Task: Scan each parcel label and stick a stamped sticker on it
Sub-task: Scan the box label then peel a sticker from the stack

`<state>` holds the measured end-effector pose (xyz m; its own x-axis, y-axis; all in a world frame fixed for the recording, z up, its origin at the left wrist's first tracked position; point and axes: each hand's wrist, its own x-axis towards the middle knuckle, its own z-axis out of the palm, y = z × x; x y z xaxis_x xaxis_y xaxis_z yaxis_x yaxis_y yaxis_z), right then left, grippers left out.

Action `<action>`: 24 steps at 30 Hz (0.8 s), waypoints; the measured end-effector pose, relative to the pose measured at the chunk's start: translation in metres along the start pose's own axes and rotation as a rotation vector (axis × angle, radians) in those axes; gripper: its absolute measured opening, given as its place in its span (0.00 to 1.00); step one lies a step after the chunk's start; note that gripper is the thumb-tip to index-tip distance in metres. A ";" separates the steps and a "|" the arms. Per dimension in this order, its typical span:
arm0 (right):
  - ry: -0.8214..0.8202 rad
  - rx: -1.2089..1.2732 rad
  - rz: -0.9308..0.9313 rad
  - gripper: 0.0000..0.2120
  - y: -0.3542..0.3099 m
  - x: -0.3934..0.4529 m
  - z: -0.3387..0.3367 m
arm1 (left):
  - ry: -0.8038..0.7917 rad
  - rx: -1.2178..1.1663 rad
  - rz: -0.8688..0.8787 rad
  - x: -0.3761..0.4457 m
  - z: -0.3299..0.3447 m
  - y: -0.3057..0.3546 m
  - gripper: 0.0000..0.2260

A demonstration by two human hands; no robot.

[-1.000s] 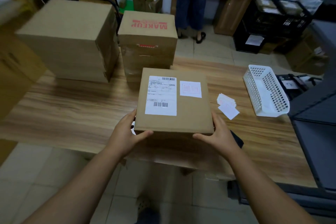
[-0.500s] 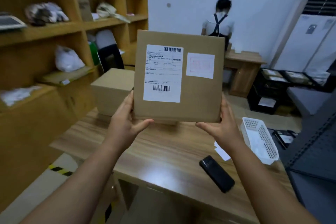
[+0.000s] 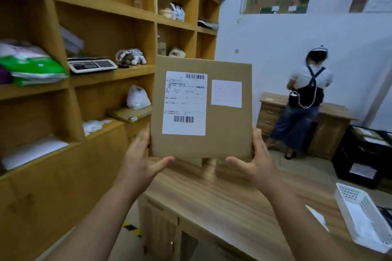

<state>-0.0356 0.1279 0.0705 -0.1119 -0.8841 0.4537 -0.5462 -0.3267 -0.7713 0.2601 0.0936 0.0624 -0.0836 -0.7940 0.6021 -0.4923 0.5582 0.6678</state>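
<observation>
Moved: parcel (image 3: 201, 110) lifted off table (image 3: 233, 207), now raised at 12 o'clock.
Grip: left hand (image 3: 140, 165) and right hand (image 3: 257, 162) clamp its lower corners, keeping label (image 3: 184, 103) and sticker (image 3: 226, 93) unobstructed.

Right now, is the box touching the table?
Apart. In the head view the box is held up in the air by the left hand and right hand, well above the table, with other things visible under its bottom edge.

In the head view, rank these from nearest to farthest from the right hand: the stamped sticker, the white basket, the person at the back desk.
From the right hand:
1. Stamped sticker, on the held parcel, just above the hand.
2. White basket, on the table's right edge.
3. Person at the back desk, across the room, facing away.
</observation>
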 end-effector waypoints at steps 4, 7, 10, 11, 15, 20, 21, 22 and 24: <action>-0.158 0.080 -0.029 0.50 -0.039 0.007 0.103 | 0.134 0.186 -0.132 -0.039 -0.093 -0.053 0.45; -0.329 0.161 -0.107 0.49 -0.080 0.008 0.196 | 0.268 0.314 -0.264 -0.089 -0.173 -0.084 0.46; -0.539 0.278 -0.186 0.49 -0.128 -0.009 0.297 | 0.413 0.437 -0.474 -0.157 -0.250 -0.101 0.47; -0.620 0.306 -0.211 0.48 -0.144 -0.019 0.329 | 0.465 0.466 -0.532 -0.182 -0.272 -0.104 0.47; -0.959 0.404 -0.284 0.48 -0.202 -0.076 0.445 | 0.661 0.629 -0.724 -0.288 -0.345 -0.100 0.47; -1.316 0.541 -0.383 0.49 -0.276 -0.173 0.554 | 0.880 0.814 -0.944 -0.405 -0.402 -0.069 0.46; -1.379 0.572 -0.404 0.49 -0.291 -0.189 0.570 | 0.923 0.846 -0.972 -0.422 -0.408 -0.063 0.46; -1.438 0.603 -0.426 0.47 -0.304 -0.204 0.587 | 0.961 0.880 -0.996 -0.435 -0.414 -0.057 0.45; -1.550 0.639 -0.478 0.44 -0.329 -0.227 0.619 | 1.024 0.934 -1.038 -0.456 -0.425 -0.050 0.44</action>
<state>0.6831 0.2294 -0.0554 0.9870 -0.0280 0.1581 0.1373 -0.3634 -0.9215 0.6908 0.5295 -0.0597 0.9252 -0.0337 0.3779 -0.3058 -0.6557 0.6903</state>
